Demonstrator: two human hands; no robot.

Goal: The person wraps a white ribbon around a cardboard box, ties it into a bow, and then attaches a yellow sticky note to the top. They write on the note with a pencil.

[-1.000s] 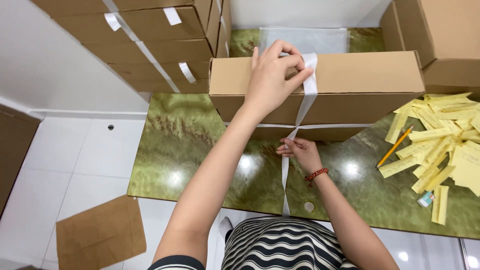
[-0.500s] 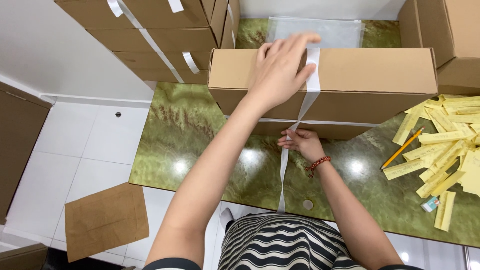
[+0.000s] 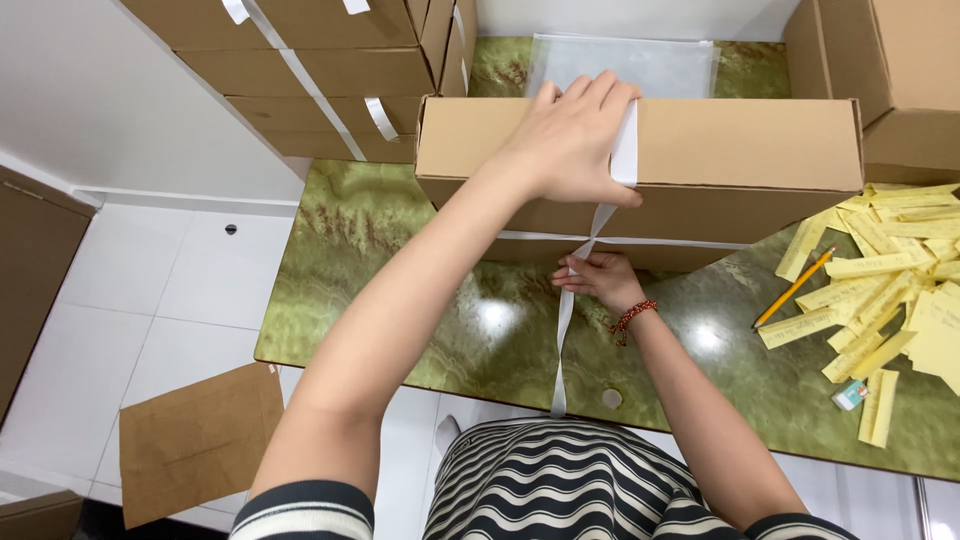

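Pressing left hand on white strap, cardboard box.

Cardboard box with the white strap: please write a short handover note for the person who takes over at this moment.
Left hand: flat on top of the cardboard box, pressing the white strap down.
Right hand: at the box's front bottom edge, pinching the strap where its bands cross.
The box stands on the green table; the strap's loose end hangs over the table's front edge.
Done: strap goes over the top and front.
Left: the crossing looks unfastened.
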